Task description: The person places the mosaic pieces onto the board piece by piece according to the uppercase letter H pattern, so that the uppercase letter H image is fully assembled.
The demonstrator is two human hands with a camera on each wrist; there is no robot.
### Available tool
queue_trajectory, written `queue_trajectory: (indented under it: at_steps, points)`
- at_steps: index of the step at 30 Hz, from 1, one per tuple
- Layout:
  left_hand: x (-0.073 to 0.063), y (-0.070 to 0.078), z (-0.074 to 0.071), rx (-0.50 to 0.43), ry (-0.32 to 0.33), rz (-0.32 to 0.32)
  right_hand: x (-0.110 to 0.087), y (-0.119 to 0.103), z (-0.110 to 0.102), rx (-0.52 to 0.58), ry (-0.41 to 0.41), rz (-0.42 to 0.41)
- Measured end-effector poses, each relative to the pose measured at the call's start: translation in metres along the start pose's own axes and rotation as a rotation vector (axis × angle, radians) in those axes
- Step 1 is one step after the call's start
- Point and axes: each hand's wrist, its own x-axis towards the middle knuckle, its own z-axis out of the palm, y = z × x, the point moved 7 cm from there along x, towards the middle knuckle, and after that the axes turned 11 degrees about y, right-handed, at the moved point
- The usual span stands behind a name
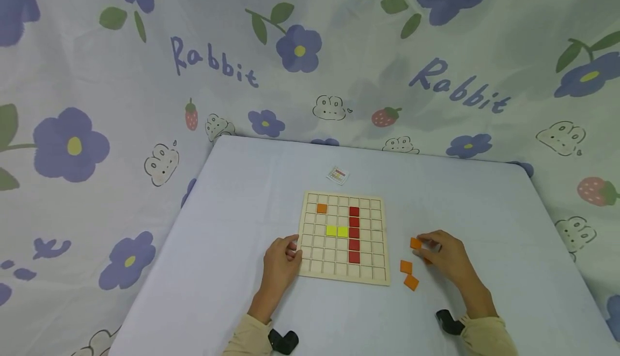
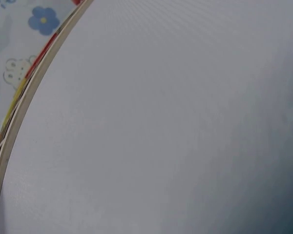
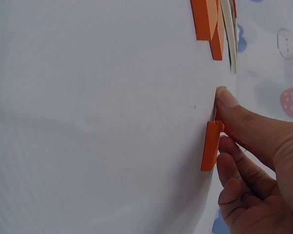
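Head view shows two hands at a white table [image 1: 232, 211]. The left hand [image 1: 282, 259] has bent fingers, and its thumb and pointing finger touch the side of a wooden board [image 1: 368, 271] with little squares on it. I cannot tell if that hand grips it. The board lies flat, just to the right of that hand. On the board, one orange tile [image 1: 322, 208] sits ahead of the left hand and a bit to the right. Two yellow tiles [image 1: 337, 231] sit to the right of that hand, and past them is a line of five red tiles [image 1: 354, 233]. The right hand [image 1: 448, 254] is almost closed, with a flat orange square [image 1: 415, 243] pinched by its thumb and pointing finger. Another orange piece [image 3: 210, 148] is right under that hand. Two loose orange blocks [image 1: 408, 274] lie near it, to its left and closer to the person. A small picture card [image 1: 338, 175] lies ahead of both hands, past the board.
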Motion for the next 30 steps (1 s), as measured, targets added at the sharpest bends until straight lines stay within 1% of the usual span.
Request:
queue_trajectory:
  at_steps: [5, 16, 22, 30]
  points:
    - [-0.0002, -0.0007, 0.0008, -0.003, -0.002, -0.002, -0.0015, 0.0012, -0.0013, 0.013, 0.007, 0.01]
    - [0.0004, -0.0002, -0.0002, -0.007, -0.001, -0.004, -0.001, 0.0068, 0.0013, 0.027, 0.056, 0.009]
    - [0.0012, 0.0007, -0.0008, -0.005, 0.003, 0.009, -0.002, 0.0082, 0.0042, 0.026, 0.054, 0.013]
    - [0.0002, 0.0011, -0.0009, -0.008, -0.004, -0.001, -0.0031, 0.0062, 0.0032, 0.015, 0.064, -0.007]
